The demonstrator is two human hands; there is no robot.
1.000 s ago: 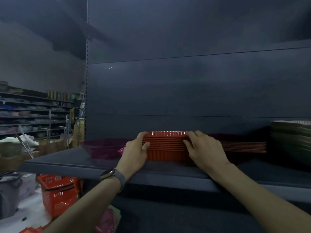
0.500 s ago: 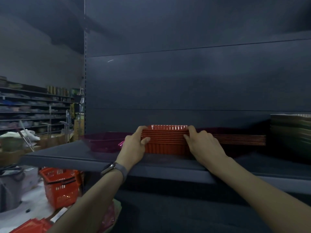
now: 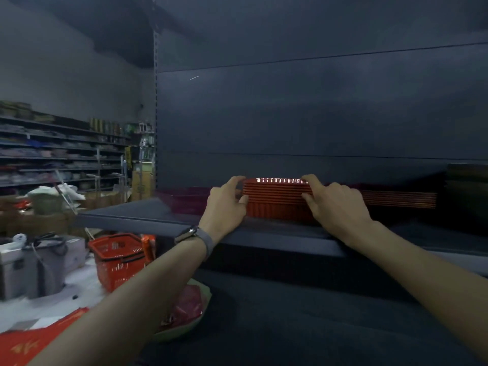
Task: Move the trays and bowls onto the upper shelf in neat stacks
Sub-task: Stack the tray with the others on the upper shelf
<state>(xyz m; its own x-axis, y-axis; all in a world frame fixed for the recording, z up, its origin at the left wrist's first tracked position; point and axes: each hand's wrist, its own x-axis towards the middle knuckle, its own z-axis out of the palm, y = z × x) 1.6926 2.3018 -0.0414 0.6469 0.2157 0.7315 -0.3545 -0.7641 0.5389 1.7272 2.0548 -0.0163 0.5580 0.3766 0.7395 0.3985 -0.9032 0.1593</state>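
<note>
Alignment of tray stack (image 3: 277,199) on upper shelf (image 3: 137,217)
Both left hand (image 3: 227,203) and right hand (image 3: 336,206) are gripping its ends; press evenly.

Dim stockroom, dark grey back panel (image 3: 317,114), stocked shelves (image 3: 60,154) far left, red basket (image 3: 118,260) below

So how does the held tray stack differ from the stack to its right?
The middle tray stack is gripped by the left hand and right hand; the right-side stack is untouched. The middle tray stack rises higher; the right-side stack is lower, shadowed. Both sit on the shelf.
</note>
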